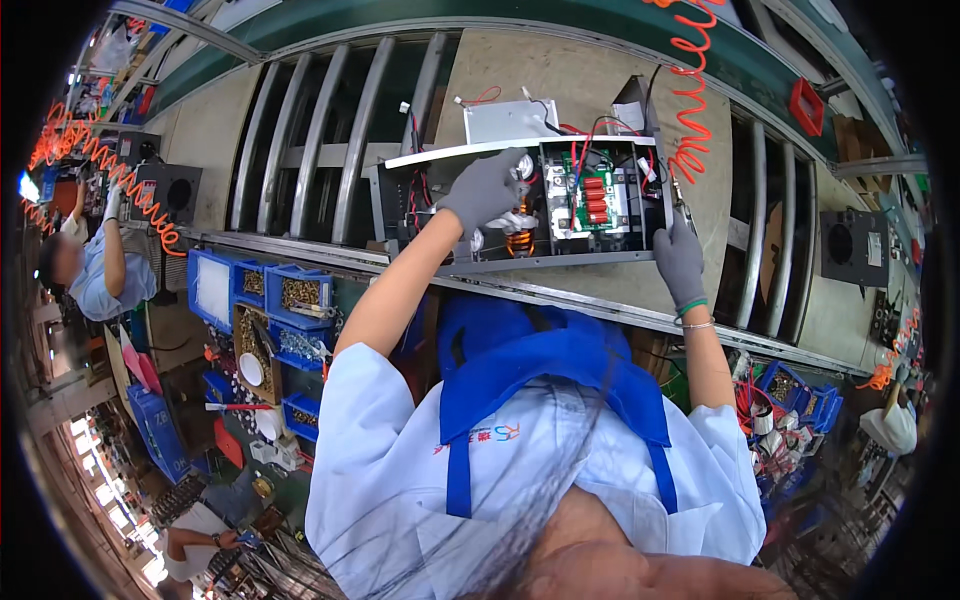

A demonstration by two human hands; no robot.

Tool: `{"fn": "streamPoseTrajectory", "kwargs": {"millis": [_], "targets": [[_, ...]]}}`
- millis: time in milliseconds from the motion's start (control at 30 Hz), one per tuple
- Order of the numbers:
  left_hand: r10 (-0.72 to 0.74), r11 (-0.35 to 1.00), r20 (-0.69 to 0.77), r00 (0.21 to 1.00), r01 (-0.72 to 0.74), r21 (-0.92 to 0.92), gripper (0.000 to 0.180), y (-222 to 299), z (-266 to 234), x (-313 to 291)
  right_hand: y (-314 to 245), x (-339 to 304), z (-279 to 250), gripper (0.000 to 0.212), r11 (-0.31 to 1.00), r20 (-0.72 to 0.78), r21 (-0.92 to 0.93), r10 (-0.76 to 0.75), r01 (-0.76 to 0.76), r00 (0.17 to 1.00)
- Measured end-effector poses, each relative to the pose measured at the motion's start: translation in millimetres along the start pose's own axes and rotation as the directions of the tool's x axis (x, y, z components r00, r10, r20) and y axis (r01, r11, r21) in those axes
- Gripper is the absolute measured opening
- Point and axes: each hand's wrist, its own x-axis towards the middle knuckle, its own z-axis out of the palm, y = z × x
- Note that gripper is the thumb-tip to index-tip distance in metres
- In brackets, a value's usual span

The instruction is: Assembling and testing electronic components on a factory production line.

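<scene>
Showing a long dark metal case (560, 260), open on top, lying on a pale board (520, 70) beside metal rollers (363, 130), with white far edge (450, 152), green circuit board (596, 167), red blocks (596, 200) and copper-coloured coil (520, 240). Reaching inside with gloved left hand (488, 188), fingers bent near a silvery part (523, 168); having gloved right hand (680, 262) at the right end. Cannot tell the grip of either.

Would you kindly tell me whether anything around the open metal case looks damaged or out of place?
Nothing there looks clearly damaged. Slightly untidy, perhaps: a white plug sticks out past the far edge of the case, near its left end, apparently unconnected.
</scene>
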Motion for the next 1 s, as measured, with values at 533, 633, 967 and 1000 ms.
{"fn": "streamPoseTrajectory", "kwargs": {"millis": [533,633,967,1000], "targets": [[0.186,0.981,0.216,0.958,-0.171,-0.086,0.026,-3.2,2.5,40.1,-66.9,-5.3,38.1,0.059,0.923,-0.447,-0.327,-0.342,0.205,0.827],[0.341,0.937,0.246,0.907,-0.308,-0.166,0.029,-12.5,-1.0,28.8,-69.2,-6.0,38.8,0.056,0.917,-0.451,-0.337,-0.356,0.213,0.818],[0.069,0.884,0.564,0.823,0.212,-0.417,0.028,-7.1,-15.3,29.4,-62.1,-1.8,41.1,0.058,0.932,-0.449,-0.298,-0.327,0.205,0.831],[0.075,0.909,0.525,0.848,0.159,-0.386,0.027,-9.2,-11.9,30.6,-62.1,-2.8,41.2,0.058,0.933,-0.451,-0.303,-0.322,0.197,0.833]]}}
